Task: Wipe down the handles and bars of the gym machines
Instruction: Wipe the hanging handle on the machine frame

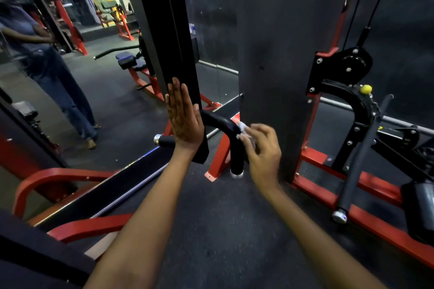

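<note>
A curved black handle bar [220, 124] with chrome end caps hangs in front of me at mid-frame. My right hand [263, 148] pinches a small white wipe [242, 127] and holds it against the bend of this bar. My left hand [184, 115] lies flat, fingers straight, against the lower end of a black upright panel [173, 30], and covers part of the bar's left arm. The bar's left grip end [163, 140] sticks out beyond my left wrist.
A dark weight-stack shroud [277, 54] stands right behind the bar. A pulley bracket [352, 65] and a straight black bar [361, 159] lean at the right over the red base frame [375, 223]. A red-framed bench [70, 195] lies at the left. A mirror shows a standing person [47, 65].
</note>
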`<state>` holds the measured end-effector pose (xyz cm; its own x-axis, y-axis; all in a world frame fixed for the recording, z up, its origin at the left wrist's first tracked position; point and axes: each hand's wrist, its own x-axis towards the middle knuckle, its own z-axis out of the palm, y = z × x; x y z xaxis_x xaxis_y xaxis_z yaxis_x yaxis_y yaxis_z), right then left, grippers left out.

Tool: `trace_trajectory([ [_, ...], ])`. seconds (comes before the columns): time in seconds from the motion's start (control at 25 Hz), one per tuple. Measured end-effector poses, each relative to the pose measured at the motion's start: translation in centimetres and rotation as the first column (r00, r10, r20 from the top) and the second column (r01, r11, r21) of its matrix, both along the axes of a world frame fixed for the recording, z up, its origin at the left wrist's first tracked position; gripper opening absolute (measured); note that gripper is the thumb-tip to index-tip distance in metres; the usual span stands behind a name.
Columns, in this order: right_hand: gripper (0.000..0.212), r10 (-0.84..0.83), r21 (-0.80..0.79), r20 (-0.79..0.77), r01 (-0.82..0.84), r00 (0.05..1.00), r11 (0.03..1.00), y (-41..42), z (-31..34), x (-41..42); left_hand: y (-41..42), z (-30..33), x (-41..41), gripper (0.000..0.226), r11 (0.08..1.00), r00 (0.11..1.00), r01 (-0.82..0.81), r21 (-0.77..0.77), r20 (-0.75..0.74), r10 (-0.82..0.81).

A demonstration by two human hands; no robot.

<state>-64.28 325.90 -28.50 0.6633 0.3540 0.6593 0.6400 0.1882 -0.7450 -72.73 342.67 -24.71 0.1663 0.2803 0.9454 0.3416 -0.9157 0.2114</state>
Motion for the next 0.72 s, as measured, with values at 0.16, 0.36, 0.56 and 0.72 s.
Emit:
trace_trajectory([
  [0.16,0.025,0.13,-0.171,0.372,-0.07,0.919,0.983,-0.6,-3.8,-0.5,0.2,-0.2,-0.1,0.067,1.0,1.0,0.001,0.011,-0.007,-0.001],
  [0.36,0.023,0.117,-0.225,0.393,-0.028,0.912,0.974,-1.9,-4.6,-0.5,0.1,-0.2,0.0,0.068,1.0,1.0,0.006,0.007,-0.016,-0.006],
  [0.56,0.027,0.199,-0.374,0.583,0.042,0.787,0.927,0.5,-5.6,-0.2,0.1,-0.1,0.0,0.075,1.0,1.0,-0.012,0.011,-0.023,0.012],
  [0.72,0.02,0.247,-0.481,0.354,-0.051,0.902,0.875,-1.9,-7.7,-0.4,0.0,-0.2,0.2,0.075,1.0,0.999,-0.03,0.001,-0.014,0.03],
])
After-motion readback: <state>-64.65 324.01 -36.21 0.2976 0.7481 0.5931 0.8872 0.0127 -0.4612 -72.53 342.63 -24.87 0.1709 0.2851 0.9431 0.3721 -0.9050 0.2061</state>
